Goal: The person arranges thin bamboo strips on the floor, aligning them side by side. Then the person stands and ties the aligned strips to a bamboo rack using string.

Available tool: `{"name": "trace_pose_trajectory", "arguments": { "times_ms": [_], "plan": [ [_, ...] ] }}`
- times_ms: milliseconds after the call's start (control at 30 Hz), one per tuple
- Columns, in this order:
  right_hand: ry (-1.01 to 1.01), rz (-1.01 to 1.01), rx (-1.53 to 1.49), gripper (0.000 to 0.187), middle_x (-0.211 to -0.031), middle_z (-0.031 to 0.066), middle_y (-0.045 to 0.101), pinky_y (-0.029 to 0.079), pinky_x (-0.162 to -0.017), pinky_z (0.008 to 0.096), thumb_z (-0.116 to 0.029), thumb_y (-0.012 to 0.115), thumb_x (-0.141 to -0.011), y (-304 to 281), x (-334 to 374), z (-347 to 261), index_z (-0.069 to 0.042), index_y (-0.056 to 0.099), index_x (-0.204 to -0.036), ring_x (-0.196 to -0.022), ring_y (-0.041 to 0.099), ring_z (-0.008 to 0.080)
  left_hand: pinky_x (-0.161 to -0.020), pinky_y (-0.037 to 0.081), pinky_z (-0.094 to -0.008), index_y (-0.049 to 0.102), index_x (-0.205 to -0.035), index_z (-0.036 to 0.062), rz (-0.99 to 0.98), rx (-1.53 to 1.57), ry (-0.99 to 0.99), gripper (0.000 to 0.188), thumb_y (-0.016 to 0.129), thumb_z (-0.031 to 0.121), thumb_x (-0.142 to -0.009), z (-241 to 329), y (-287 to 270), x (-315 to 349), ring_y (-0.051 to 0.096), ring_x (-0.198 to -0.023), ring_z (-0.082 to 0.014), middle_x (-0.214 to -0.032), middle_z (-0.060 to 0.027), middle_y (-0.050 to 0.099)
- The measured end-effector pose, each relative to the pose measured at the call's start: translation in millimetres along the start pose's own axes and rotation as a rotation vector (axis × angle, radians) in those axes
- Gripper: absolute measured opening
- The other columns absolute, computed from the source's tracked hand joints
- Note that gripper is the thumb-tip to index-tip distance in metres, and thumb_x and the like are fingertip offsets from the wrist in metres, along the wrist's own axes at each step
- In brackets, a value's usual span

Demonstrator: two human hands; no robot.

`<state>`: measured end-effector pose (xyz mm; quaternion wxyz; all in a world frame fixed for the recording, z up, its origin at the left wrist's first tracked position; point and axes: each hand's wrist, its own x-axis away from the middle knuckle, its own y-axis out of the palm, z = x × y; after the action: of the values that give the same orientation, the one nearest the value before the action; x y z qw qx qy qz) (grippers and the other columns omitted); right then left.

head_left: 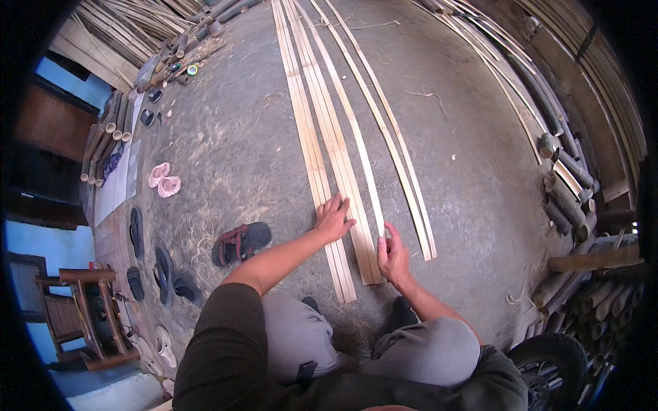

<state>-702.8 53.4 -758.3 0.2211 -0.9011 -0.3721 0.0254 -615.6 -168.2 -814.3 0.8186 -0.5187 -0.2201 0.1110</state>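
Long pale bamboo strips lie lengthwise on the concrete floor in front of me. My left hand rests palm down with fingers apart across the left bundle of strips and the bundle of strips beside it. To the right of these, a single bamboo strip runs away from me. Its near end is between the thumb and fingers of my right hand, which is closed on it. Farther right, two separate strips lie untouched, slightly spread apart.
A dark sandal with red straps lies left of my forearm, with pink clogs farther left. Bamboo poles line the right side, above a black tyre. A wooden chair stands at left. Cut bamboo lies along the far left.
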Motion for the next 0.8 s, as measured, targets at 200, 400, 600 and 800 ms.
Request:
{"name": "trace_pose_trajectory", "arguments": {
  "times_ms": [200, 400, 600, 800],
  "plan": [
    [-0.028, -0.049, -0.023, 0.044, -0.08, 0.0201, 0.07, 0.052, -0.063, 0.0464, -0.02, 0.052, -0.1, 11.1, 26.5, 1.5, -0.01, 0.041, -0.142, -0.069, 0.069, 0.0389, -0.116, 0.02, -0.0516, 0.033, -0.153, 0.0064, -0.087, -0.025, 0.037, 0.077, 0.057, 0.051, -0.095, 10.6, -11.2, -4.5, 0.024, -0.146, -0.0386, -0.158, -0.0246, 0.025],
    [-0.023, -0.075, 0.026, 0.044, -0.074, 0.018, 0.067, 0.049, -0.059, 0.0411, -0.021, 0.052, -0.102, 31.1, 22.9, 7.7, -0.011, 0.041, -0.144, -0.06, 0.064, 0.0263, -0.119, 0.019, -0.0523, 0.03, -0.154, 0.0057, -0.024, -0.016, 0.037, 0.075, 0.055, 0.046, -0.096, -9.9, -5.7, 5.3, 0.02, -0.148, -0.0381, -0.16, -0.024, 0.02],
    [0.062, -0.197, 0.039, 0.051, -0.07, 0.0176, 0.065, 0.05, -0.061, 0.0431, -0.022, 0.051, -0.102, 57.2, 29.3, 12.7, -0.012, 0.036, -0.149, -0.064, 0.067, 0.0302, -0.121, 0.017, -0.0513, 0.023, -0.154, 0.0, -0.046, -0.083, 0.062, 0.076, 0.047, 0.047, -0.099, -33.1, -8.7, 29.0, 0.016, -0.15, -0.0375, -0.163, -0.0216, 0.014],
    [-0.156, -0.179, 0.177, 0.051, -0.071, 0.0213, 0.067, 0.052, -0.063, 0.0479, -0.022, 0.051, -0.101, 81.0, 38.7, 30.9, -0.007, 0.037, -0.148, -0.065, 0.068, 0.0385, -0.122, 0.014, -0.0498, 0.017, -0.156, -0.0004, -0.178, -0.099, 0.087, 0.077, 0.041, 0.048, -0.102, -42.3, -16.8, 41.4, 0.011, -0.152, -0.0366, -0.165, -0.0198, 0.009]
  ]
}}
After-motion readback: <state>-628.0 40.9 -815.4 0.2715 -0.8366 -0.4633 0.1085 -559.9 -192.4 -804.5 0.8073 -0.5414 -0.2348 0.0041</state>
